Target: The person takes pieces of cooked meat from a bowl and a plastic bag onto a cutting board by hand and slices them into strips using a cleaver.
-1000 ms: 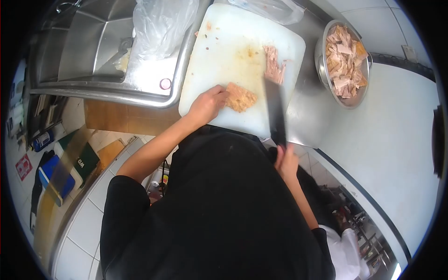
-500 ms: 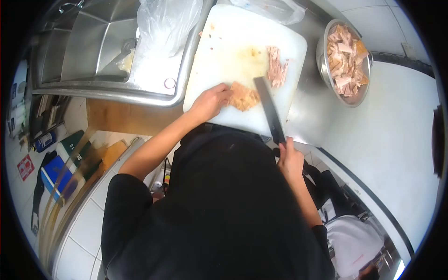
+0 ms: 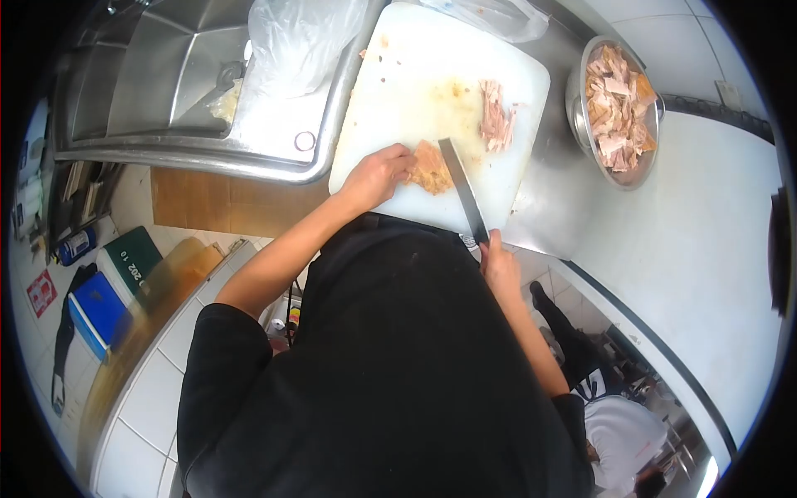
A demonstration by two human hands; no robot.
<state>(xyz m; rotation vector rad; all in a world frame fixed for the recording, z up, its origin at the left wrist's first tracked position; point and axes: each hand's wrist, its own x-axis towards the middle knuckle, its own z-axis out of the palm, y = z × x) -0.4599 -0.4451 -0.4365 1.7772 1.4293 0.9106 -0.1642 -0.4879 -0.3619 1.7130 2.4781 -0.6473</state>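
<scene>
One meat piece [image 3: 432, 170] at your left hand [image 3: 378, 178], one knife [image 3: 464, 189] in your right hand [image 3: 501, 272]

Your left fingers are curled narrow upon the left end of the meat piece, which lies near the near edge of the cutting board [image 3: 398, 91]. Your right fingers are closed around the knife handle; the blade slants along the right side of the piece, contact uncertain.

The board rests on a metal desk [image 3: 548, 178]. Beyond its left edge stands a sink [image 3: 158, 91] with a plastic bag [image 3: 300, 50] on its ledge. Near the desk's far right corner, by the tiled wall [image 3: 656, 41], sits a bowl [image 3: 575, 116] heaped with meat. Another person [image 3: 623, 436] appears at lower right.

Count: one board, one knife, one bowl, one group of slices [image 3: 496, 120] near the board's right edge, too overlapped to number individually.
</scene>
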